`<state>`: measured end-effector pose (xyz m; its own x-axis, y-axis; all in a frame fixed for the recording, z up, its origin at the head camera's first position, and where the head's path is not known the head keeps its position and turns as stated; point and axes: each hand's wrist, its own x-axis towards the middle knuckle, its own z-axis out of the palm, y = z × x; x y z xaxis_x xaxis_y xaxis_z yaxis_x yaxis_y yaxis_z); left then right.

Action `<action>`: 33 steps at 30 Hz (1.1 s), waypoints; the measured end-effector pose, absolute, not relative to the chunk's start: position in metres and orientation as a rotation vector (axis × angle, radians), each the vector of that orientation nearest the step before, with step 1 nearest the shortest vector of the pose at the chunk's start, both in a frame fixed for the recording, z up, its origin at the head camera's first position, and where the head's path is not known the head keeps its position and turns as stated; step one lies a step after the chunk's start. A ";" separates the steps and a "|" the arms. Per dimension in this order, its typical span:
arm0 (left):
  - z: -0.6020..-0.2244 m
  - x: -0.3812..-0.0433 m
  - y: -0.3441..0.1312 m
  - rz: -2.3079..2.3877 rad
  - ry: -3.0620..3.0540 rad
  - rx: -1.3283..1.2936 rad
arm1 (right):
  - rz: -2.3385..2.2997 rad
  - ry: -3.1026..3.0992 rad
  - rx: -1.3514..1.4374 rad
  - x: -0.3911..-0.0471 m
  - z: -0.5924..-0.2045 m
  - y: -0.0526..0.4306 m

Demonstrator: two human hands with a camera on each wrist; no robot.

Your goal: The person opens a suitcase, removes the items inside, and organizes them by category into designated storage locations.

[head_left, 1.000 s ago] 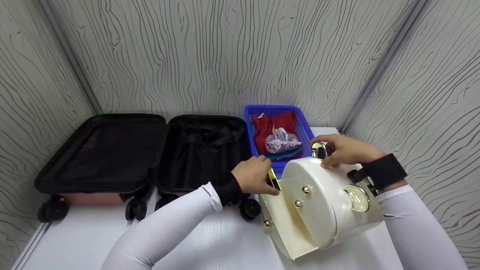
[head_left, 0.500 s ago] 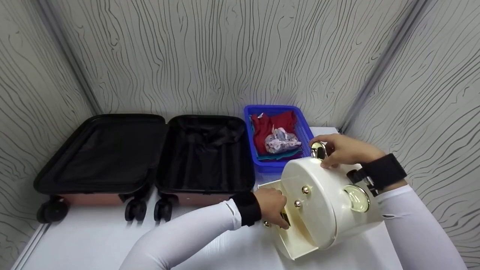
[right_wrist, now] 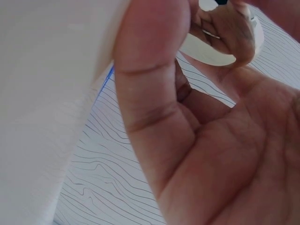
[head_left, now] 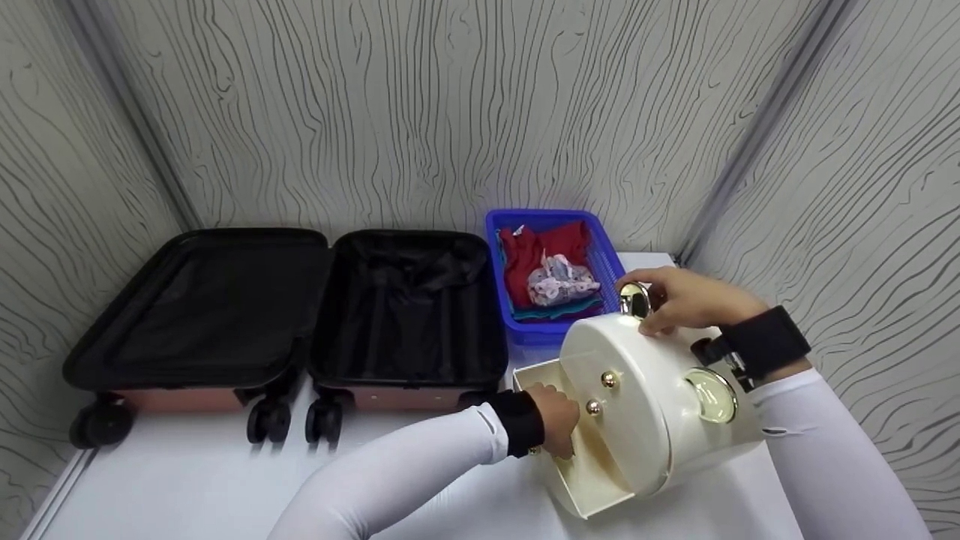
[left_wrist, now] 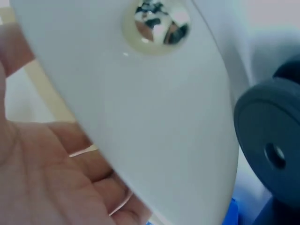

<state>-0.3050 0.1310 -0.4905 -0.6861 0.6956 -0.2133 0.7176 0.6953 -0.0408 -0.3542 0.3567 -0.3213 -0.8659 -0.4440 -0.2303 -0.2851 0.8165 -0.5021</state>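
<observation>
A cream storage box (head_left: 634, 420) with gold ball knobs leans at the right in the head view, its lower drawer (head_left: 592, 484) pulled out. My right hand (head_left: 686, 296) grips the shiny round gold handle (head_left: 634, 300) on top of the box. Down inside the drawer is my left hand (head_left: 555, 420), fingers curled around a small yellow-and-black item, of which only a thin edge shows beside the fingertips. In the left wrist view, the white drawer front (left_wrist: 154, 112) covers most of these fingertips. The right thumb (right_wrist: 150, 93) lies along the box in the right wrist view.
An open suitcase (head_left: 409, 322) with black lining and wheels stands to the left, its other half (head_left: 210, 315) beside it. Behind the box, a blue basket (head_left: 611, 259) holds red cloth (head_left: 566, 238) and a clear bag (head_left: 559, 281). Patterned walls enclose the white table (head_left: 202, 465).
My left hand has moved right and down into the drawer with the yellow-and-black item, now nearly hidden. The right hand stays on the handle.
</observation>
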 end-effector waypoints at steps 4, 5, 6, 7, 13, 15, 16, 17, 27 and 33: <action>-0.495 -0.306 0.136 -0.148 2.729 1.082 | -0.673 2.656 -0.551 -0.355 -0.322 0.356; -0.497 -0.306 0.137 -0.145 2.736 1.074 | -0.677 2.653 -0.548 -0.355 -0.322 0.356; -0.498 -0.306 0.138 -0.144 2.743 1.068 | -0.681 2.650 -0.547 -0.355 -0.322 0.355; -0.504 -0.307 0.140 -0.146 2.757 1.060 | -0.683 2.649 -0.548 -0.355 -0.322 0.355; -0.514 -0.307 0.141 -0.118 2.800 1.057 | -0.686 2.648 -0.539 -0.355 -0.322 0.355; -0.505 -0.304 0.135 -0.098 2.793 1.084 | -0.680 2.654 -0.538 -0.355 -0.322 0.356; -0.503 -0.304 0.132 -0.083 2.791 1.099 | -0.677 2.654 -0.539 -0.355 -0.322 0.356; -0.501 -0.303 0.130 -0.066 2.791 1.114 | -0.673 2.657 -0.542 -0.355 -0.322 0.356; -0.485 -0.308 0.102 0.203 2.771 1.364 | -0.668 2.659 -0.541 -0.355 -0.322 0.356; -0.476 -0.310 0.074 0.489 2.790 1.332 | -0.673 2.653 -0.542 -0.355 -0.322 0.355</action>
